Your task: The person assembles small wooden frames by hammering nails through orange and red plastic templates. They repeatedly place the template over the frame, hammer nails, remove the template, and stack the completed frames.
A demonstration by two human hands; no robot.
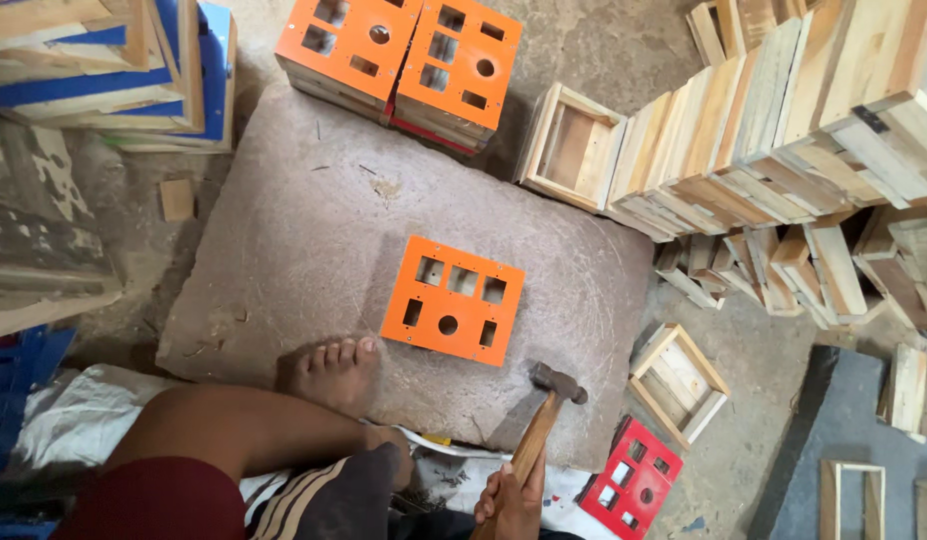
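Right hand (511, 497) grips a wooden-handled hammer (544, 420) at the stone slab's (284, 220) near edge; an orange cut-out panel (452, 299) lies mid-slab, bare foot (334, 372) beside it. Left hand out of view; wooden frames (784, 120) crowd the right

The location is a small woodworking workshop operated at floor level. A large flat stone slab (314, 230) on the dusty concrete floor (624, 45) serves as the work surface. Stacks of open wooden box frames (774, 110) stand to the right. Orange panels (399, 55) with cut-out holes are stacked at the top, and one orange panel (454, 298) lies on the slab. A wooden-handled hammer (544, 415) and loose wood offcuts (754, 275) confirm manual assembly work.
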